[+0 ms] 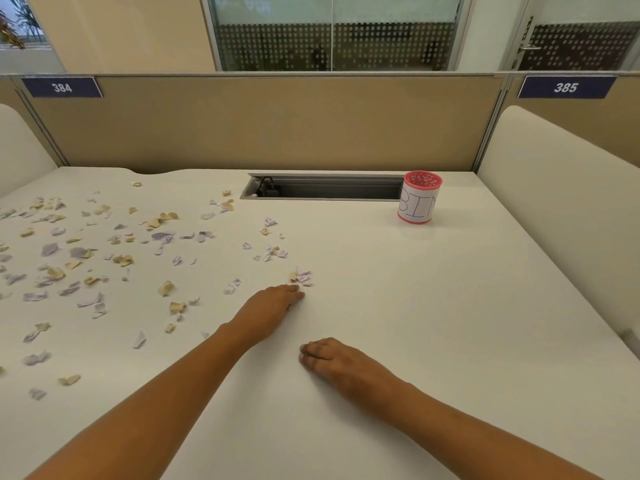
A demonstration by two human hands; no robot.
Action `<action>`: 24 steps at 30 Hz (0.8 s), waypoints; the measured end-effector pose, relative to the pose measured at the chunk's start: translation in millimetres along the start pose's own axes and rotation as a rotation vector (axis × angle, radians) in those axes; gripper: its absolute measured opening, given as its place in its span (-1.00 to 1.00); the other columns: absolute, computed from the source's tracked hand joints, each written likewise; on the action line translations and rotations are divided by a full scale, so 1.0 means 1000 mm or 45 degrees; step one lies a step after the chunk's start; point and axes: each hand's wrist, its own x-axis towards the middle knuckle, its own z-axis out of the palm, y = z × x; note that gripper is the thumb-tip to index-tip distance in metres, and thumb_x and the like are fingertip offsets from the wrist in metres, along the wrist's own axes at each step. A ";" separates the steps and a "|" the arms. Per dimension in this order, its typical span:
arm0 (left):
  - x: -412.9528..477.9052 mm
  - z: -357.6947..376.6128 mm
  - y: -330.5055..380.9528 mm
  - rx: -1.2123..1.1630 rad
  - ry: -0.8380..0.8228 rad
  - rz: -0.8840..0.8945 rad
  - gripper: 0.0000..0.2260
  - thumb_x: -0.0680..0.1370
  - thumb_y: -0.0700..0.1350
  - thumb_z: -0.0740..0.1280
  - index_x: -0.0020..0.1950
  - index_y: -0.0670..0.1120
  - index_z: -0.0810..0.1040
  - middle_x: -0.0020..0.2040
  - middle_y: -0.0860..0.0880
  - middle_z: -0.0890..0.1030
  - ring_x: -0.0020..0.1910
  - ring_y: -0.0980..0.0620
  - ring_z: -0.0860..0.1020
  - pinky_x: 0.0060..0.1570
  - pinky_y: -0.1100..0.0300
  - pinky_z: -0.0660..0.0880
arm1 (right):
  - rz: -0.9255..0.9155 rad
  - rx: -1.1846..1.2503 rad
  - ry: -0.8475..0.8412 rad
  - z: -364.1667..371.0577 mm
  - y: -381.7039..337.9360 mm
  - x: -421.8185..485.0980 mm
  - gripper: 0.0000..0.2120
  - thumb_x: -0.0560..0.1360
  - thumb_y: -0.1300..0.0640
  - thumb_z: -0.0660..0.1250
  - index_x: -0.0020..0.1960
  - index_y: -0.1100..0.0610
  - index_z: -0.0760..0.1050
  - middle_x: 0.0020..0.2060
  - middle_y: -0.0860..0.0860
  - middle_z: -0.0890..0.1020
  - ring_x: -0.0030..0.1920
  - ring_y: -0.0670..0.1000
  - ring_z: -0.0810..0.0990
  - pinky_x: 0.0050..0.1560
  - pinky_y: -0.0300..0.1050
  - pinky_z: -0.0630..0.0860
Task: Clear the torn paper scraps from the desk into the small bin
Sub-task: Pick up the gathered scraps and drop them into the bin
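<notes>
Several torn paper scraps [86, 251], lilac and tan, lie scattered over the left half of the white desk [433, 306]. A small cluster of scraps [302, 277] sits near the desk's middle. My left hand [268, 306] lies palm down with its fingertips just short of that cluster, fingers stretched out. My right hand [332, 358] rests flat on the desk nearer to me, holding nothing. The small pink bin [419, 197], wrapped in a paper label reading "BIN", stands upright at the back right.
A recessed cable tray [325, 188] with a black plug opens in the desk just left of the bin. A tan partition [263, 123] closes the back, and white side panels [554, 188] flank the desk.
</notes>
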 end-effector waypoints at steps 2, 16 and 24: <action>-0.003 0.000 0.000 0.022 0.026 -0.001 -0.64 0.65 -0.13 0.04 0.45 0.02 0.31 0.50 0.04 0.25 0.46 0.05 0.26 0.40 0.24 0.17 | 0.003 0.033 0.044 -0.001 0.002 -0.006 -0.61 0.63 0.22 -0.02 0.44 0.24 0.21 0.44 0.12 0.29 0.42 0.03 0.26 0.41 -0.15 0.21; -0.037 -0.024 -0.046 0.024 -0.300 0.105 -0.43 0.53 -0.37 0.08 0.48 0.04 0.22 0.54 0.09 0.12 0.49 0.10 0.19 0.44 0.24 0.10 | -0.097 -0.051 0.293 0.002 0.021 -0.023 -0.66 0.54 0.32 0.12 0.29 0.27 0.44 0.26 0.12 0.52 0.22 0.09 0.49 0.22 -0.10 0.43; -0.040 -0.007 -0.032 0.118 0.060 0.053 -0.66 0.61 -0.24 0.13 0.37 -0.07 0.44 0.40 -0.03 0.43 0.38 0.01 0.40 0.37 0.24 0.25 | -0.105 -0.086 0.256 0.001 0.023 -0.024 -0.64 0.57 0.31 0.10 0.35 0.23 0.37 0.34 0.08 0.45 0.29 0.04 0.41 0.27 -0.14 0.36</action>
